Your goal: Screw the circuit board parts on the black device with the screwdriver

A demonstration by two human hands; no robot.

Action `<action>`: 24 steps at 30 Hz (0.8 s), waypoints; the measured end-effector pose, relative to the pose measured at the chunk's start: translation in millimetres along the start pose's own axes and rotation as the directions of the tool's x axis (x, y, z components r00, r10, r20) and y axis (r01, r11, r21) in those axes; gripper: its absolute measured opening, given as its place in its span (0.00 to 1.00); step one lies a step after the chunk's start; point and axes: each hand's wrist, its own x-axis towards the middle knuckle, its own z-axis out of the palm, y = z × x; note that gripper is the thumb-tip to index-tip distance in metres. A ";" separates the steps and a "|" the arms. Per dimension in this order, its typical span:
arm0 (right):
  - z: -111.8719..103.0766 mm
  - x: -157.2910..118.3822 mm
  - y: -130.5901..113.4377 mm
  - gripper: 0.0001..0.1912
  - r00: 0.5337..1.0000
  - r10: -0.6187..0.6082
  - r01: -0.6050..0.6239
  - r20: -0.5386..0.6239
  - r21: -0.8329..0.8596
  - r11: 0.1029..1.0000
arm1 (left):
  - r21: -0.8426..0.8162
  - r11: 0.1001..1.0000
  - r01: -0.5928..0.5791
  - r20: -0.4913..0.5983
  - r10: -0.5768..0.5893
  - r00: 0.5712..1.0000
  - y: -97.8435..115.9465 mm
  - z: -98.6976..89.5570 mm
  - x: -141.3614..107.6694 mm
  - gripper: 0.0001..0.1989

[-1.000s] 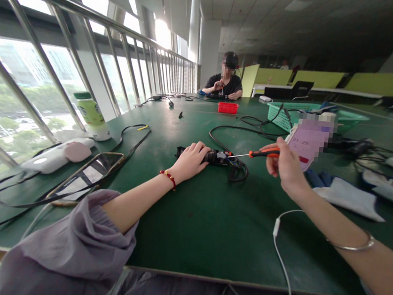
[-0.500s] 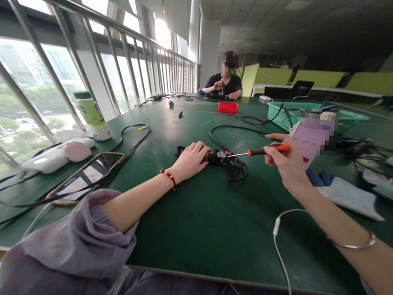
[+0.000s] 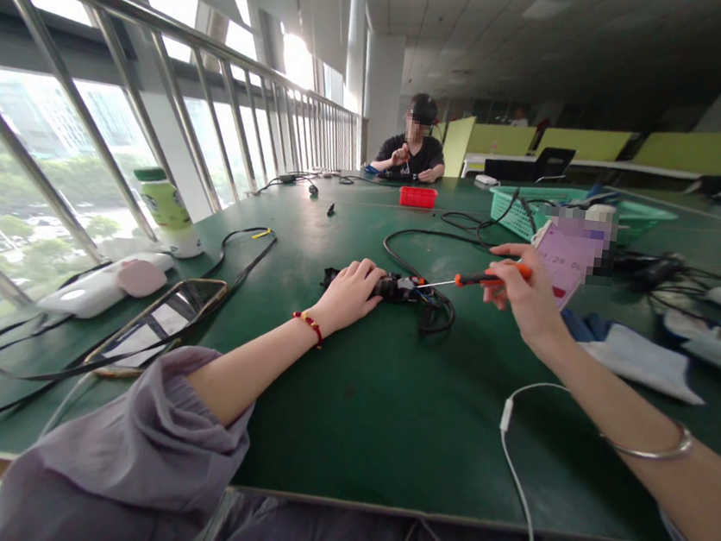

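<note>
My left hand (image 3: 353, 291) is wrapped over a black cylindrical device (image 3: 399, 290) lying on the green table (image 3: 369, 419). Small coloured wires and an orange bit show at the device's right end, beside a looped black cable (image 3: 439, 319). Between the fingers of my right hand (image 3: 520, 293) is a screwdriver (image 3: 493, 279) with an orange and black handle. Its thin shaft points left, and the tip meets the wired end of the device; exact contact is too small to tell.
A phone (image 3: 165, 326), a white device (image 3: 104, 285) and a green cup (image 3: 169, 210) stand left. Right are a propped phone (image 3: 567, 255), a green basket (image 3: 513, 214), cables and cloths (image 3: 646, 360). A red box (image 3: 417, 197) and a seated person (image 3: 413, 151) are beyond.
The fingers of my right hand have shifted slightly on the screwdriver handle, which looks turned a little. My left hand and the device have stayed in place.
</note>
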 end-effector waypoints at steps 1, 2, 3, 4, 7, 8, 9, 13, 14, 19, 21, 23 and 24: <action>-0.5 0.0 0.2 0.10 1.000 0.021 -0.020 0.018 -0.044 0.999 | 0.004 1.000 -0.002 0.000 0.002 1.000 0.0 0.0 0.0 0.17; -1.1 0.2 0.7 0.13 0.999 0.039 -0.036 0.035 -0.083 0.996 | 0.007 1.000 -0.004 0.000 0.004 1.000 -0.1 0.1 0.0 0.17; -1.6 0.6 1.4 0.15 0.997 0.050 -0.044 0.053 -0.109 0.993 | 0.009 1.000 -0.005 0.000 0.005 1.000 -0.2 0.2 0.0 0.17; -1.8 1.0 2.0 0.15 0.997 0.042 -0.035 0.058 -0.107 0.994 | 0.011 1.000 -0.006 -0.001 0.006 1.000 -0.3 0.4 0.0 0.17; 0.5 1.5 2.4 0.14 0.997 -0.073 0.072 -0.012 -0.024 0.997 | 0.006 1.000 -0.003 -0.003 0.003 1.000 -0.6 0.9 0.2 0.17; 2.0 1.0 1.8 0.18 0.993 -0.113 0.112 -0.046 -0.007 0.994 | 0.004 1.000 -0.002 -0.003 0.002 1.000 -0.7 1.0 0.3 0.17; 3.4 0.3 0.9 0.20 0.989 -0.134 0.134 -0.069 -0.012 0.991 | 0.002 1.000 -0.002 -0.002 0.002 1.000 -0.7 1.0 0.4 0.17; 4.7 -3.1 -2.2 0.13 0.993 -0.034 0.023 -0.112 -0.098 0.995 | 0.000 1.000 -0.005 -0.004 0.005 1.000 -0.9 0.6 0.5 0.17; 3.8 -3.4 -2.4 0.11 0.995 -0.016 0.003 -0.097 -0.124 0.992 | 0.000 1.000 -0.005 -0.005 0.005 1.000 -0.9 0.5 0.4 0.17; 2.2 -2.2 -0.6 0.11 0.996 -0.072 0.072 -0.057 -0.009 0.997 | -0.001 1.000 -0.004 -0.007 0.004 1.000 -0.8 0.2 0.0 0.17; 2.9 -2.1 0.1 0.15 0.997 -0.065 0.065 -0.052 0.006 0.998 | 0.000 1.000 -0.002 -0.005 0.002 1.000 -0.7 0.0 -0.2 0.17; 2.7 -2.1 1.1 0.09 1.000 -0.019 0.018 -0.019 -0.053 0.998 | 0.000 1.000 -0.002 -0.002 0.002 1.000 -0.7 -0.2 -0.5 0.17; 2.2 -1.9 2.0 0.11 1.000 0.004 -0.003 0.004 -0.081 0.997 | -0.001 1.000 -0.002 -0.002 0.002 1.000 -0.8 -0.3 -0.6 0.17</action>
